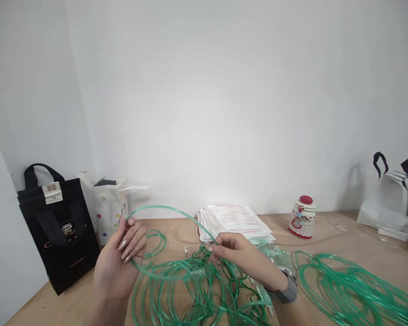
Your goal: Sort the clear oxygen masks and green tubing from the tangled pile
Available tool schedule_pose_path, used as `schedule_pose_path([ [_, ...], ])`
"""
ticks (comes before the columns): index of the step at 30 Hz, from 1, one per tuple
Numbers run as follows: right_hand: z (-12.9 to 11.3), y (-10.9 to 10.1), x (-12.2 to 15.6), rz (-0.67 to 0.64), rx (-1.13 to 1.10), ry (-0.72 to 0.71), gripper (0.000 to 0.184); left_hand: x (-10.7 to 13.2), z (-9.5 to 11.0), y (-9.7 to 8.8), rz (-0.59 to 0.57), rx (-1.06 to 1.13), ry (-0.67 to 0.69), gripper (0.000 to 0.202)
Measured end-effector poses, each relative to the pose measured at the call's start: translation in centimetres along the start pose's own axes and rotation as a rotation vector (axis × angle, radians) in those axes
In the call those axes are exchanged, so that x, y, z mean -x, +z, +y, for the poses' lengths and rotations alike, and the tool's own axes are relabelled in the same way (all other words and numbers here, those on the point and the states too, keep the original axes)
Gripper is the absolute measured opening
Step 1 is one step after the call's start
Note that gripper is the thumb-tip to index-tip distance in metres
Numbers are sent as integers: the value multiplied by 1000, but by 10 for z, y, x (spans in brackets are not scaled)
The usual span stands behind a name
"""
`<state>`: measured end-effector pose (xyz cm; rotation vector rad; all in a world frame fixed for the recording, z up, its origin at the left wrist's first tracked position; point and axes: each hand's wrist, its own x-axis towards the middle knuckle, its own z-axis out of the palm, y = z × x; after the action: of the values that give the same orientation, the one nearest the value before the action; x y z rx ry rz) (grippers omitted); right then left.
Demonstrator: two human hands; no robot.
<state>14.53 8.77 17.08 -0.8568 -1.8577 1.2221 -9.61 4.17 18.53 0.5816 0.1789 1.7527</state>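
A loop of clear green plastic tube [166, 207] is held up between my two hands, arching from one to the other. My left hand [125, 246] is closed around its left side, palm turned up and fingers curled. My right hand [233, 246], with a watch [287, 287] on the wrist, pinches the loop's right side. Under the hands lies a pile of coiled green tubing [170, 294], with thin dark green curly strips [209, 290] tangled in it. A smaller green coil [163, 244] rests just beyond my left fingers.
More green coils [353, 285] lie at the right. At the back are stacked papers [238, 219] and a jar with a red lid [302, 219]. A black bag [59, 235] and a dotted white bag [107, 206] stand left; a white bag [391, 199] stands far right.
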Motion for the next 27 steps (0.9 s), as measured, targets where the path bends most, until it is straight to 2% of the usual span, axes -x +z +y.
schedule_pose_path([
  [2, -1, -10, 1, 122, -101, -2, 25, -6, 1, -8, 67, 134, -69, 39],
  [6, 0, -17, 0, 312, -527, -70, 20, -11, -14, -10, 250, 324, -243, 35],
  [9, 0, -8, -3, 298, -727, -101, 18, -10, -32, 0, 341, 400, -281, 35],
  [12, -6, 12, -3, 168, -832, -81, 19, -7, -45, 8, 389, 382, -247, 39],
  [15, -13, 35, -2, 129, -910, -115, 22, -6, -55, 9, 414, 282, -226, 45],
  [18, -16, 52, 2, 221, -984, -127, 24, -7, -71, 4, 461, 170, -249, 46],
  [21, -17, 55, 7, 297, -1074, -145, 24, -6, -90, 1, 510, 11, -290, 42],
  [23, -19, 50, 10, 342, -1112, -174, 24, -2, -101, 3, 523, -93, -283, 26],
  [24, -20, 47, 11, 367, -1121, -181, 23, 2, -104, 5, 503, -190, -222, 14],
  [25, -21, 43, 12, 392, -1127, -184, 22, 6, -105, 8, 458, -331, -117, 16],
  [27, -24, 37, 12, 415, -1136, -184, 22, 15, -103, 14, 250, -773, 140, 33],
])
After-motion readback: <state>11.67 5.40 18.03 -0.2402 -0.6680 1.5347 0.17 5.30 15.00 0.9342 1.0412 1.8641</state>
